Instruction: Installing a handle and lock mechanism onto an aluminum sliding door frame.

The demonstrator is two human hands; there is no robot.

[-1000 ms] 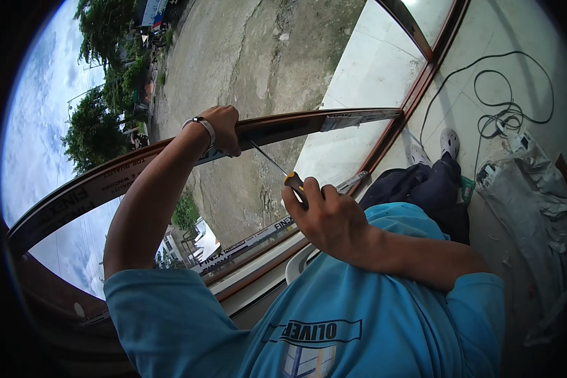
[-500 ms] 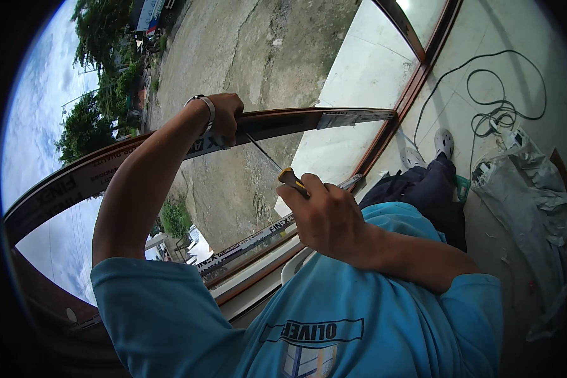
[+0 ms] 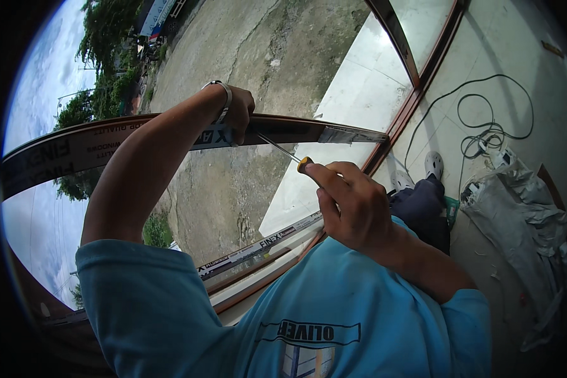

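My left hand [image 3: 239, 115], wearing a metal band at the wrist, wraps round a brown window or door frame bar [image 3: 293, 129] with printed protective tape on it. In my right hand [image 3: 356, 205] is a screwdriver [image 3: 305, 165] with a yellow-and-dark handle, mostly covered by the fingers. Its thin metal shaft slants up and left to the bar, just right of my left hand. The tip meets the bar's face; whether a screw is there is too small to tell.
A lower taped rail [image 3: 264, 244] runs below the bar. Brown framing [image 3: 416, 94] borders the tiled floor at right. There lie a looped dark cable [image 3: 532, 110] and a crumpled whitish sheet [image 3: 510, 214]. Rough concrete [image 3: 246, 50] extends outside.
My right hand has shifted its hold on the screwdriver, moving slightly right and up, and now covers more of the handle. My left hand remains on the bar; the whole view has shifted a little.
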